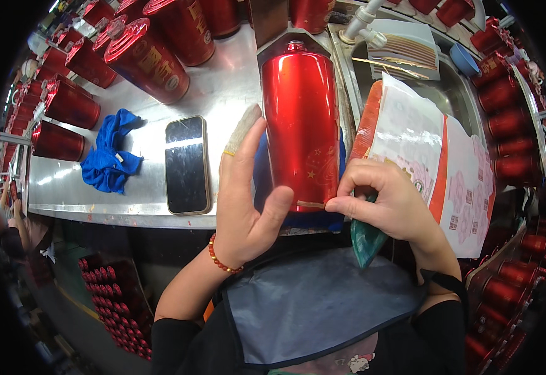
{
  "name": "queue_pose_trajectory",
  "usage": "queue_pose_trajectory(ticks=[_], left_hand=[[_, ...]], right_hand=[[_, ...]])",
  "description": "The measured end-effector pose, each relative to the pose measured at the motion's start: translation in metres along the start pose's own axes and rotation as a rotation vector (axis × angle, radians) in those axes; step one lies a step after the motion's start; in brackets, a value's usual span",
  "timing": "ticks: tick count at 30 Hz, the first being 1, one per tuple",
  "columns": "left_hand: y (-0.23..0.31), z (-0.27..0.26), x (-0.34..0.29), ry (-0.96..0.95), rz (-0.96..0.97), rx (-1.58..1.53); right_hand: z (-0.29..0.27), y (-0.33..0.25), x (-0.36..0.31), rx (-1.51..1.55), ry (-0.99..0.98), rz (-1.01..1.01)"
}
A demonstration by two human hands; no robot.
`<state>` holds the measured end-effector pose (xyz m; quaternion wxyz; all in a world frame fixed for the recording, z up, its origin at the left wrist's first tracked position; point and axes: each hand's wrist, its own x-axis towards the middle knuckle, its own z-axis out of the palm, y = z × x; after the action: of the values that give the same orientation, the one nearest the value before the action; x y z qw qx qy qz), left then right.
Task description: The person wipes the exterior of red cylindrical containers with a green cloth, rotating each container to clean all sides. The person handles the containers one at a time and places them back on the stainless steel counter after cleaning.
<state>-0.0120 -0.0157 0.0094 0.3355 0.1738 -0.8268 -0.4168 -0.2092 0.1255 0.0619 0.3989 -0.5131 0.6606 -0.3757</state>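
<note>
A glossy red metal bottle (298,119) lies on its side on a blue cloth, its narrow neck pointing away from me. Faint gold stars and lines show on its lower right. My left hand (248,194) is open along the bottle's left side, thumb spread, a pale cover on one fingertip. At the bottle's near end, my right hand (379,194) pinches the end of a thin brownish strip (310,204) that lies across the red surface. A green, pointed scraper-like piece (366,242) is held in the same hand, jutting out below the fingers.
Left on the metal counter (154,134) are a phone (186,165), a crumpled blue cloth (111,153) and several red canisters (148,62). To the right, printed sheets (410,137) overlap a sink (466,94) with a tap (363,25), brown strips on paper and a blue bowl (464,59).
</note>
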Motion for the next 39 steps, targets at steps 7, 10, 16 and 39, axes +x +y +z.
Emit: queue_pose_trajectory(ticks=[7, 10, 16, 39], left_hand=[[0.014, 0.006, -0.009, -0.029, -0.150, -0.008], [0.016, 0.013, -0.010, -0.043, -0.166, 0.006], [0.015, 0.011, -0.016, -0.063, -0.158, 0.028], [0.019, 0.013, -0.017, -0.062, -0.218, -0.030]], right_hand=[[-0.006, -0.003, -0.002, 0.118, -0.070, 0.074], [-0.008, -0.003, -0.004, 0.108, -0.069, 0.113], [-0.012, 0.001, -0.004, 0.168, -0.092, 0.165], [-0.004, 0.010, -0.003, 0.241, -0.063, 0.143]])
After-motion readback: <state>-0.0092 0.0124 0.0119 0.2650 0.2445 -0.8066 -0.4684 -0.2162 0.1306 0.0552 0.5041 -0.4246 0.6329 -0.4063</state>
